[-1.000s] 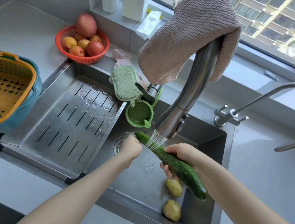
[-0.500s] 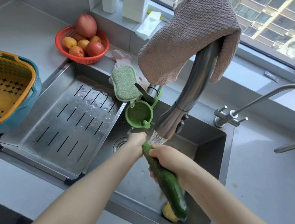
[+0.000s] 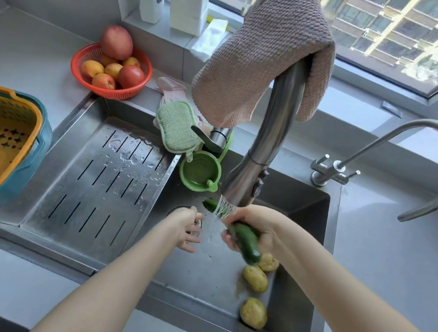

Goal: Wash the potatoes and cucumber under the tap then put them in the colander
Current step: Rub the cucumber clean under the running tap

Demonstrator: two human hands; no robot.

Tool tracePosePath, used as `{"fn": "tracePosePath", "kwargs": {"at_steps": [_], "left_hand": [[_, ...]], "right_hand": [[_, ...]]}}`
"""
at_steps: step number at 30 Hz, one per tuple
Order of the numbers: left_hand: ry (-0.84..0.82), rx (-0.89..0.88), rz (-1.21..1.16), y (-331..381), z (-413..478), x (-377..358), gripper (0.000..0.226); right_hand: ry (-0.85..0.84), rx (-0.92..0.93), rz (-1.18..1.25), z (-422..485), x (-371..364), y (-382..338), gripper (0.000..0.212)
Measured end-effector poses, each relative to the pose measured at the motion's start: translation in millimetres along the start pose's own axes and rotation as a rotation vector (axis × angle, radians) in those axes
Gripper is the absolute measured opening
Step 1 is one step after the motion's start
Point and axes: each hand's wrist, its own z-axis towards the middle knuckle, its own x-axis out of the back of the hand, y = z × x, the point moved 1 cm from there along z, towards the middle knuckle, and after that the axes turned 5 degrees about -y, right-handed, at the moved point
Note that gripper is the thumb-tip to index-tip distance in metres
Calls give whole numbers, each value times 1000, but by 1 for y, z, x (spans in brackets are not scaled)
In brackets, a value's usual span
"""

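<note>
Bright daylight enters through the window at upper right; soft shadows, sharp focus, wide-angle bending at the edges.

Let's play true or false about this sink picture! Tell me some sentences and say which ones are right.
1. The right hand grips the cucumber under the running tap. True.
2. Potatoes are already in the colander. False: the colander shows none; three potatoes lie in the sink.
3. A cloth hangs over the tap. True.
4. Both hands grip the cucumber. False: the left hand is off it, fingers spread.
</note>
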Motion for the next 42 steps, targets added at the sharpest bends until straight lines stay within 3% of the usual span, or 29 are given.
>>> {"fn": "tracePosePath", "kwargs": {"at_steps": [6,12,16,20,25,28,37,42], "left_hand": [[121,-266,95,11,-22,24,18],[173,-473,69,31,-35,35,12],[119,-509,54,46,-42,30,26],[125,-585,55,63,-43,20,43],[408,-925,267,79,-40,19,36],[527,-995,369,90,-33,25,35],[432,-1017,330,131,-23,30,31],[428,-978,326,133,-32,29,27]], "right_hand": [[-3,24,135,36,-16,-9,31],[81,-13,302,44,-16,-19,35],[12,-28,429,35,-9,-22,49],[-17,-8,420,19,-9,-24,34],[-1,-34,162,8,-2,-15,28],[53,-3,-43,6,4,-11,15],[173,77,-415,-7,7,-9,8],[234,138,-601,-18,1,0,32]]}}
